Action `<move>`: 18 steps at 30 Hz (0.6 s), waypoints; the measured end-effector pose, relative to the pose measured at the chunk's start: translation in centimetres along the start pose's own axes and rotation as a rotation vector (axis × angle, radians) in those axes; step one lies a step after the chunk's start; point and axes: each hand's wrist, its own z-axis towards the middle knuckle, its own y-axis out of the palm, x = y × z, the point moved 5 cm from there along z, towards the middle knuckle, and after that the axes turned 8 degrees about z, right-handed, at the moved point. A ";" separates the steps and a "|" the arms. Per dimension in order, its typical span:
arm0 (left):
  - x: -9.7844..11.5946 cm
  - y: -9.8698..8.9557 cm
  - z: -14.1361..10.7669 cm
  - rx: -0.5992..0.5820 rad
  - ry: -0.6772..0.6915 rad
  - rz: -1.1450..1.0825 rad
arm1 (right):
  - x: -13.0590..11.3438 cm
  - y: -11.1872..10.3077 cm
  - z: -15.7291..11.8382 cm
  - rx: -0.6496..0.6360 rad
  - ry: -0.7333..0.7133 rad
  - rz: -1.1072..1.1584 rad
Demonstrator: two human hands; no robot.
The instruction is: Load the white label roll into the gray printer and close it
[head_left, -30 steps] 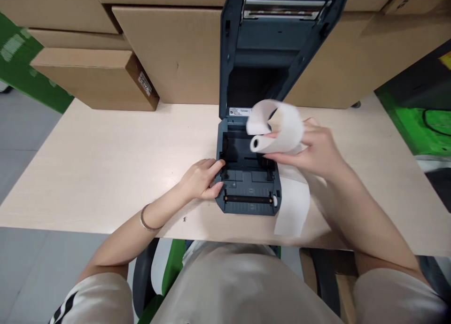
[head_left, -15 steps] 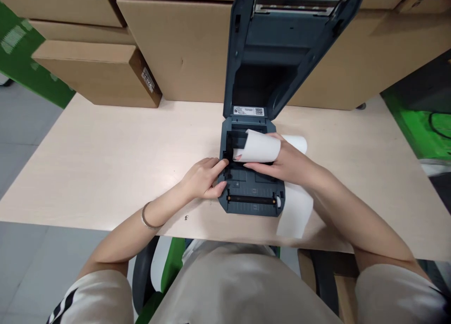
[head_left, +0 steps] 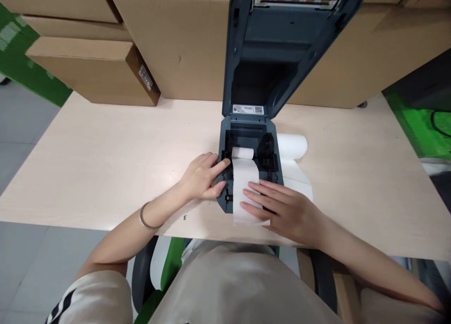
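A dark blue-grey printer [head_left: 278, 173] stands on the table with its lid [head_left: 278, 47] raised. Inside lies a small white paper roll [head_left: 242, 153], its strip [head_left: 245, 173] pulled forward over the printer's front edge. My right hand [head_left: 282, 206] lies on the strip with its fingers spread. My left hand [head_left: 206, 176] rests at the printer's left side, index finger on the inner left edge, thumb apart from it. Right of the printer sits a larger white roll [head_left: 292, 146], with loose white paper [head_left: 298, 178] in front of it.
Cardboard boxes [head_left: 176, 47] line the back of the table [head_left: 105, 173]. A smaller flat box [head_left: 84, 75] stands at the back left. Green material [head_left: 416, 127] and a dark cable are beyond the right edge.
The white paper my right hand held above the printer now lies inside it, with its strip drawn forward. My right hand has moved toward the front edge and opened. My left hand has hardly moved.
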 end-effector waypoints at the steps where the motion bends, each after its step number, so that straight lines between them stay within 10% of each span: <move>1: 0.0 0.0 0.0 -0.001 0.002 -0.001 | -0.3 0.0 -0.2 0.013 -0.005 -0.013; 13: 0.0 -0.1 -0.6 0.011 0.015 0.020 | -1.9 -0.4 -1.9 0.015 -0.017 -0.056; 18: 1.9 -2.3 -1.1 0.253 0.197 0.101 | -2.2 -0.4 -2.1 0.059 -0.018 0.020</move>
